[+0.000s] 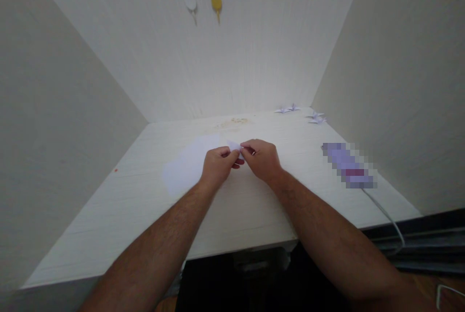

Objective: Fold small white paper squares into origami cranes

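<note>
White folded paper [234,146], pointed, centre of head view, pinched by nearly closed left hand [219,164] and right hand [262,158]. Smooth sheet [187,162], nine o'clock; winged paper figures [315,116], two o'clock; lilac object [347,164], three o'clock, pixelated, any writing unreadable.

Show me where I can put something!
Bare desk shows between the right hand and the blurred thing, and between the white paper and the orange speck. It's crowded where the right hand and left hand hold folded paper, and by the paper birds, back right.
</note>
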Tool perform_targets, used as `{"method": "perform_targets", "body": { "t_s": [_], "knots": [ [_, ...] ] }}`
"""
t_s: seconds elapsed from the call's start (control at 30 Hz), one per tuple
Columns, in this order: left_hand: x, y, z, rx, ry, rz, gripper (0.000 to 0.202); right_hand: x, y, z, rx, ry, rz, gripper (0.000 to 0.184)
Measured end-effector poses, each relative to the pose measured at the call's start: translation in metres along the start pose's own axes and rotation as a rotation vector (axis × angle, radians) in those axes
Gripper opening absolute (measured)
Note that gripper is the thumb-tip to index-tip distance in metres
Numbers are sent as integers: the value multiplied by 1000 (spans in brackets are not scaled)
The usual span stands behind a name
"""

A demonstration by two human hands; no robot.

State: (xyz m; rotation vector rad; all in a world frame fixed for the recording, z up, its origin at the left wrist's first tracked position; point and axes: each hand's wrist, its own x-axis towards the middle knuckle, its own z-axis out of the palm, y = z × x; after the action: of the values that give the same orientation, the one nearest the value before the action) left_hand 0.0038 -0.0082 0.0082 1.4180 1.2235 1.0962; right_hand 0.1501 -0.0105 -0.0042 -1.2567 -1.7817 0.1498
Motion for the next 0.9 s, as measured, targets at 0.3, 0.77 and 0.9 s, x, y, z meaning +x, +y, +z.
{"method": "perform_targets", "body": {
  "t_s": [0.3, 0.77, 0.9],
  "knots": [
    [2, -5, 2, -54, 36, 7, 19, -1, -3, -2, -33, 5, -31, 13],
    [-2, 0, -1, 18, -66, 34, 16, 6, -7, -10, 228, -111, 244, 7],
    [-1, 1, -1, 39, -56, 3, 17, 2, -8, -7, 133, -100, 184, 7]
  ]
}}
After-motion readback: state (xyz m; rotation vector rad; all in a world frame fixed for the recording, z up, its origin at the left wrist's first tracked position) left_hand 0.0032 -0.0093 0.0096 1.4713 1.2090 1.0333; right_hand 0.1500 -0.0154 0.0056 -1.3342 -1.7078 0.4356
